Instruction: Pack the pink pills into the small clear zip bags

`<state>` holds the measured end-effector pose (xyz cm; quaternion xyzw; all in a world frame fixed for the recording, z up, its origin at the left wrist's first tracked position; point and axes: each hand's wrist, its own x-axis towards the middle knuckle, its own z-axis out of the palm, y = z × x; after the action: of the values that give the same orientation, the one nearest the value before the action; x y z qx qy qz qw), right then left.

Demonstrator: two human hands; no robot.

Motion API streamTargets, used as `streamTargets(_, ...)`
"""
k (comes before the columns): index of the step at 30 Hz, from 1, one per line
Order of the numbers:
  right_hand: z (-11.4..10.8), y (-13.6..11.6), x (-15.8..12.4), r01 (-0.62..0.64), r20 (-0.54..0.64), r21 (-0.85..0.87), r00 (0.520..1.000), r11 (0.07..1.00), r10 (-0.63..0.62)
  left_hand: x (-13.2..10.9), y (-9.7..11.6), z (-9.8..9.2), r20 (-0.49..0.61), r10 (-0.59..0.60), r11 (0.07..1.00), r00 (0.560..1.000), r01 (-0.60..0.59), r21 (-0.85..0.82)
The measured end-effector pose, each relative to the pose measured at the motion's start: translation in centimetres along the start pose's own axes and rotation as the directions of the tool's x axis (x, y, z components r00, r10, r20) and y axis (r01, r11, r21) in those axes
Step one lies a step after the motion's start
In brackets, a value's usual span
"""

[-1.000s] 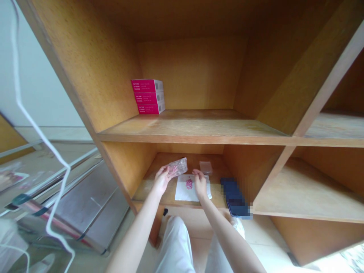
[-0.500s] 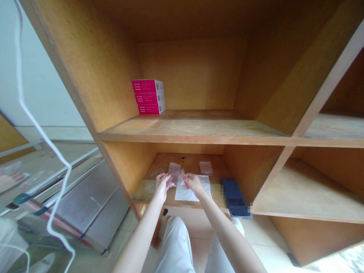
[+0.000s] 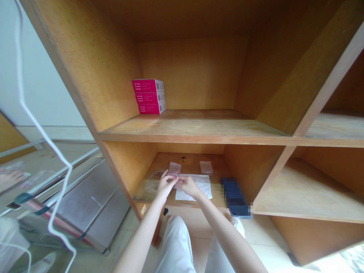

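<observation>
My left hand [image 3: 167, 185] and my right hand [image 3: 187, 186] meet over the lower shelf, fingertips pinched together. Between them is a small clear plastic bag [image 3: 177, 184], mostly covered by the fingers. Bits of pink or red show around the fingertips, too small to make out. Just behind the left fingers lies another clear bag [image 3: 174, 168]. Under my right hand a white sheet [image 3: 203, 185] is spread on the wood. A stack of clear bags or film [image 3: 206, 167] rests further back, apart from both hands.
Three pink boxes [image 3: 147, 97] are stacked on the upper shelf [image 3: 193, 123]. A dark blue flat object [image 3: 234, 195], partly pixelated, sits at the lower shelf's right front. To the left are a white cable [image 3: 40, 127], a metal-framed cart [image 3: 82, 204] and another person's hand [image 3: 13, 178].
My hands have come closer together, the left moving right and the right moving slightly left. The clear bag stretched between them earlier is now mostly hidden by the fingers.
</observation>
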<state>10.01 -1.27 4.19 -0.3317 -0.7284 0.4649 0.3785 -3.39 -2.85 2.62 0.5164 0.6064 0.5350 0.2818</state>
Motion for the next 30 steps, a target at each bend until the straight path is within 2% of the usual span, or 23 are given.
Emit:
streamTargets(4, -0.2, -0.3, -0.1, 0.018, 0.025, -0.052, 1.000, 0.998, -0.016, 0.1, -0.2, -0.1, -0.017, 0.029, 0.999, 0.999, -0.028, 0.022)
streamTargets(9, -0.1, 0.4, 0.2, 0.039, 0.047, -0.028, 0.998, 0.999, -0.037, 0.1, -0.4, -0.1, -0.017, 0.023, 1.000, 1.000, -0.023, 0.013)
streamTargets(15, 0.1, 0.7, 0.4, 0.006, 0.033, -0.037, 0.999, 0.999, -0.004, 0.1, -0.3, -0.3, 0.002, 0.033, 0.999, 0.999, -0.033, 0.042)
streamTargets(18, 0.0, 0.3, 0.4, 0.006, 0.009, -0.129, 1.000, 0.992, -0.005, -0.1, -0.1, -0.2, -0.012, 0.040, 0.998, 0.999, -0.040, 0.048)
streamTargets(21, 0.0, -0.2, 0.4, -0.013, -0.062, -0.282, 0.998, 0.959, -0.005, -0.1, -0.1, 0.0, -0.035, 0.046, 0.997, 0.998, -0.044, 0.060)
streamTargets(26, 0.3, -0.5, 0.4, -0.060, -0.145, -0.510, 0.989, 0.858, -0.017, -0.2, -0.4, 0.5, -0.085, 0.063, 0.995, 0.994, -0.056, 0.078)
streamTargets(30, 0.6, -0.7, 0.4, -0.107, -0.188, -0.606, 0.982, 0.788, -0.011, -0.1, -0.5, 0.8, -0.132, 0.084, 0.995, 0.988, -0.076, 0.062)
